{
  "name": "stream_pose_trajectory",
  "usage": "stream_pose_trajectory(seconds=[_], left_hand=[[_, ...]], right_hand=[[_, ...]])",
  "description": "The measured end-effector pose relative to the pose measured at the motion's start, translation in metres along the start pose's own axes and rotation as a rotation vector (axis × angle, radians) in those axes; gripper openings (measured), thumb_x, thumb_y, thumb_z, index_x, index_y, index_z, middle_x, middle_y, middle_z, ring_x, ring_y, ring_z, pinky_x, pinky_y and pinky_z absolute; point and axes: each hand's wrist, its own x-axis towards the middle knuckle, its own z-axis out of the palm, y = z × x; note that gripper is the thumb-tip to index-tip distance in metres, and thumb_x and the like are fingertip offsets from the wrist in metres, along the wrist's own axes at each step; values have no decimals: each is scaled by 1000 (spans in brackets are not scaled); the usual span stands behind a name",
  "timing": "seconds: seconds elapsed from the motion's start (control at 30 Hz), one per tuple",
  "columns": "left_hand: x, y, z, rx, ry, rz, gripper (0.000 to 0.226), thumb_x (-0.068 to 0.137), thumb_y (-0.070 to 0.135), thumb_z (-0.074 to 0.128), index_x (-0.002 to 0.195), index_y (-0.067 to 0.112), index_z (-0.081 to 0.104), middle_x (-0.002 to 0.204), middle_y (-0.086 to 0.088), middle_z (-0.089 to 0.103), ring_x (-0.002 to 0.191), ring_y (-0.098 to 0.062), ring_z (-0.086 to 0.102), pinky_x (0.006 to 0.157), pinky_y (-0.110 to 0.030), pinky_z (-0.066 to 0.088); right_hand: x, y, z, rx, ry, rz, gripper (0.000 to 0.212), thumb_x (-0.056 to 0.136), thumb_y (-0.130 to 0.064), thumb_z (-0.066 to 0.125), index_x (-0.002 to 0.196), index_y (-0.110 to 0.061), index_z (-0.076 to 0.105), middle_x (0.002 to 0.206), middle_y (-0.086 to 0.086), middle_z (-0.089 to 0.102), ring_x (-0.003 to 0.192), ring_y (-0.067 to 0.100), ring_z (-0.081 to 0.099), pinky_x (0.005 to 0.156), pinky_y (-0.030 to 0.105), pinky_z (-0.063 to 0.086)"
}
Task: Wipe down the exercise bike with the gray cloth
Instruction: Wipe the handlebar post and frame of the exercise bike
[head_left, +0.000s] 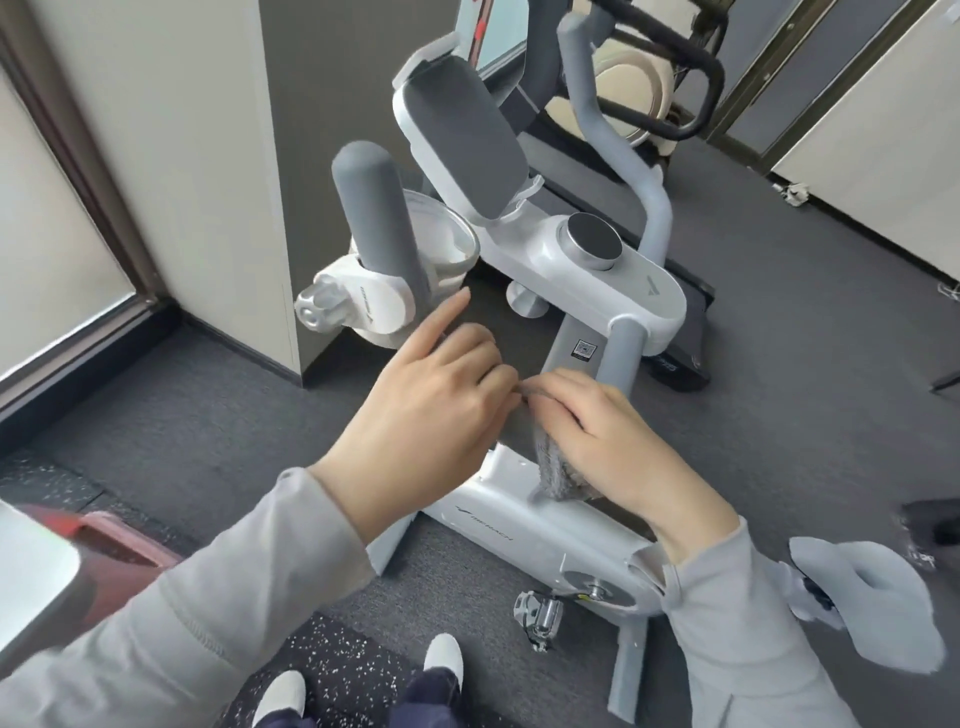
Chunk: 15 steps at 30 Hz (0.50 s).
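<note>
1. The gray cloth (558, 467) hung bunched at the centre of the frame, just right of middle, its top edge drawn up between the two hands and its lower part draped toward the white frame of the exercise bike (524, 525).
2. The right hand (608, 436) was closed over the cloth, fingers curled round its upper edge, the fabric showing under the palm.
3. The left hand (436, 410) met it from the left, thumb and bent fingers nipping the same upper edge of the cloth while the index finger stuck out straight toward the upper left.
4. Both wrists came out of light gray sleeves (218, 613) entering from the bottom of the frame.
5. Behind the hands rose the bike's gray post (621, 358), topped by a white console with a round silver knob (594, 241).
6. In the upper centre stood a dark padded tablet holder (462, 145), and to its left a gray handlebar grip (379, 218).
7. A metal pedal (537, 616) hung at the lower centre, just above the dark carpet (208, 415).
8. White shoe tips (444, 657) showed at the bottom edge on speckled matting.
</note>
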Motion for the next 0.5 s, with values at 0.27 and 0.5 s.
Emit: stream_pose_trajectory(seconds=[0.27, 0.5], left_hand=[[11, 38, 17, 38, 41, -369, 39, 93, 30, 34, 69, 17, 63, 68, 3, 59, 79, -24, 56, 111, -34, 20], [16, 53, 24, 62, 105, -507, 33, 88, 30, 45, 63, 19, 64, 66, 5, 58, 77, -21, 51, 109, -34, 26]], right_hand=[[-1, 45, -26, -193, -140, -314, 19, 97, -18, 45, 104, -14, 63, 91, -13, 50, 96, 10, 42, 91, 21, 30], [19, 75, -50, -314, -190, -515, 25, 95, -21, 50, 114, -12, 64, 107, -4, 57, 109, 9, 42, 100, 30, 33]])
